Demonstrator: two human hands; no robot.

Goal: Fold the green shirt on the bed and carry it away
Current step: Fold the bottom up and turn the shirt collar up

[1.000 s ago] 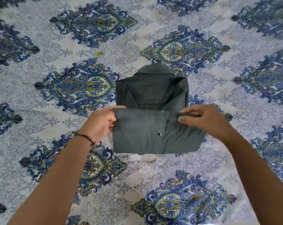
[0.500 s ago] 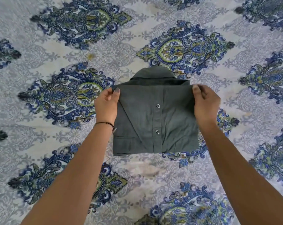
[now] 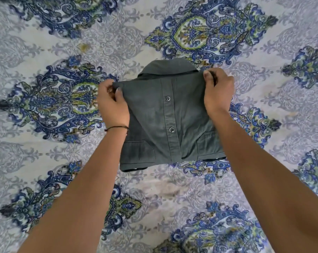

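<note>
Now the left hand (image 3: pixel 112 105) and right hand (image 3: pixel 217 91) are each pinching a top corner of the green shirt (image 3: pixel 170 123), which is lying folded on the bed (image 3: pixel 45 161). Lifting unevenly risks the 2 loose layers sliding apart.

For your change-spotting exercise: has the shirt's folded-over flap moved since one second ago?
Yes. The flap has travelled away from the person, up to the collar.
</note>
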